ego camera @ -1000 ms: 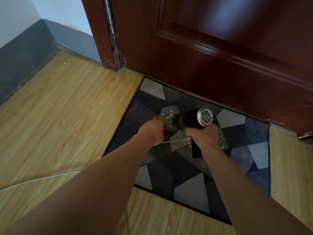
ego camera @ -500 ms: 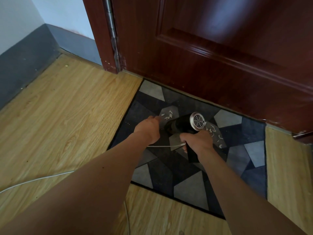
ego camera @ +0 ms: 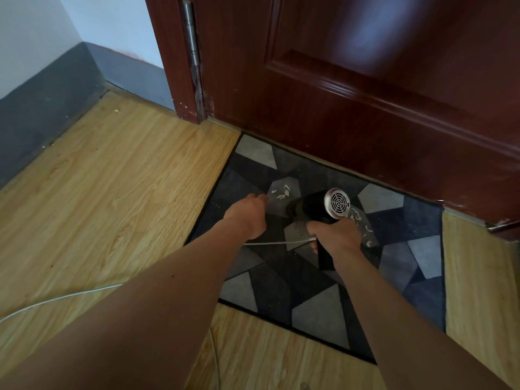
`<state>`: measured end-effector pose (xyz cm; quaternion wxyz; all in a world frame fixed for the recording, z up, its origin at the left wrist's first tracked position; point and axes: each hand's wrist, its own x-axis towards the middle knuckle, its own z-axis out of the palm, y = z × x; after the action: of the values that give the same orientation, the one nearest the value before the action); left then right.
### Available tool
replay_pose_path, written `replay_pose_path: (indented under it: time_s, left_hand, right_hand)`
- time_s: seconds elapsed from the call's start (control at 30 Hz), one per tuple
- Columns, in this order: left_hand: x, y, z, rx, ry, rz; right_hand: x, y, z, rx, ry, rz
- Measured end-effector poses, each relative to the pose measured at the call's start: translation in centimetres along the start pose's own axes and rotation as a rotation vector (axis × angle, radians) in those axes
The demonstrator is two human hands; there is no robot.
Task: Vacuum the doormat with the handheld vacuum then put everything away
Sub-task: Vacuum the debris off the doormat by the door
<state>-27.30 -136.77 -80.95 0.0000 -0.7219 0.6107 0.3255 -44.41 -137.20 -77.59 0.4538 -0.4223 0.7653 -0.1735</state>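
Observation:
A grey and dark blue patterned doormat (ego camera: 318,313) lies on the floor against the door. My right hand (ego camera: 337,237) grips the handle of a black handheld vacuum (ego camera: 312,206) with a silver rear grille, its nozzle pointing left and down onto the mat. My left hand (ego camera: 247,213) rests on the mat just left of the nozzle with its fingers curled under; what they hold is hidden. White scraps (ego camera: 282,192) lie between that hand and the nozzle, and more scraps (ego camera: 364,225) lie right of the vacuum. A white cord (ego camera: 275,243) runs left from the handle.
A dark red wooden door (ego camera: 365,108) stands closed right behind the mat, its frame at the left. Light wood flooring (ego camera: 112,192) surrounds the mat. The cord trails over the floor (ego camera: 56,298) at lower left. A grey skirting (ego camera: 42,114) lines the left wall.
The vacuum and both hands have barely shifted on the mat. The gap between my left hand and the nozzle has widened a little. The camera view has drifted slightly.

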Motion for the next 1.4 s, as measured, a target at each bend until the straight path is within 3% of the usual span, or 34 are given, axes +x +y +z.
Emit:
replay_pose_path:
  time_s: [0.37,1.0,1.4]
  left_hand:
    - [-0.3,1.3,-0.2,0.008,-0.029,0.026]
    - [-0.6,3.2,0.2,0.041,-0.056,0.021]
    - [0.1,2.4,0.8,0.007,-0.074,0.003]
  right_hand:
    - [0.3,1.6,-2.4,0.036,0.072,0.061]
    - [-1.7,4.4,-2.8,0.052,-0.001,0.086]
    - [1.0,1.9,-1.7,0.051,0.144,0.009]
